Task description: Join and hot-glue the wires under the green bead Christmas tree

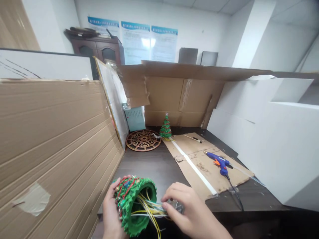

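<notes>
A green Christmas tree ornament [120, 196], with red garlands and coloured baubles, lies tilted on its side in my left hand [110, 212]. The fingers wrap around its outside, and its hollow base faces right toward me. Out of that opening runs a bundle of yellow, white and pale wires [149, 209]. My right hand [188, 206] is closed at the right end of the bundle, thumb and fingers pinching the wires. A greyish, shiny piece [176, 205] shows between its fingers; its kind cannot be made out.
A smaller Christmas tree [165, 127] stands at the back by a round openwork plate [144, 140]. A blue glue gun [220, 162] and a brush [193, 138] lie on a cardboard sheet [199, 171]. Cardboard walls [54, 132] and white panels [249, 132] enclose the dark table.
</notes>
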Demonstrator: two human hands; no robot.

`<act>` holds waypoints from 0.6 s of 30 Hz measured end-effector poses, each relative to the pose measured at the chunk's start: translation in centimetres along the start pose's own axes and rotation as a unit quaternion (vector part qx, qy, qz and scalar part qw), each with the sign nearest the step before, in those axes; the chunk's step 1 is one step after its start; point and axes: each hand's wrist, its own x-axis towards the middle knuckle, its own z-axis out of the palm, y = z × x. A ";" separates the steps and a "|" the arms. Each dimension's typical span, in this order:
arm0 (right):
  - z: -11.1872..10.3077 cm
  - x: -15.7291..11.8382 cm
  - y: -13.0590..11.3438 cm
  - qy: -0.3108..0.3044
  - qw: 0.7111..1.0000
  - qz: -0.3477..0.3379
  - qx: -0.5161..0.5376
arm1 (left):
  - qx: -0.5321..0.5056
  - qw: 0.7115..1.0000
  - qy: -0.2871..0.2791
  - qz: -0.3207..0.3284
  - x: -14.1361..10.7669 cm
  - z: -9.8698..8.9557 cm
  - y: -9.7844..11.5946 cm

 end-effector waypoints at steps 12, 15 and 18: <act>-0.5 -0.8 0.2 -0.025 0.999 0.024 -0.004 | 0.019 0.999 -0.001 -0.030 0.5 -0.2 -0.3; -0.3 -0.7 0.3 -0.021 0.999 0.024 -0.010 | 0.005 0.999 -0.020 -0.041 0.4 0.0 -0.4; -0.2 -0.8 0.4 -0.022 0.999 0.024 -0.012 | -0.013 0.998 -0.032 -0.056 0.4 0.0 -0.5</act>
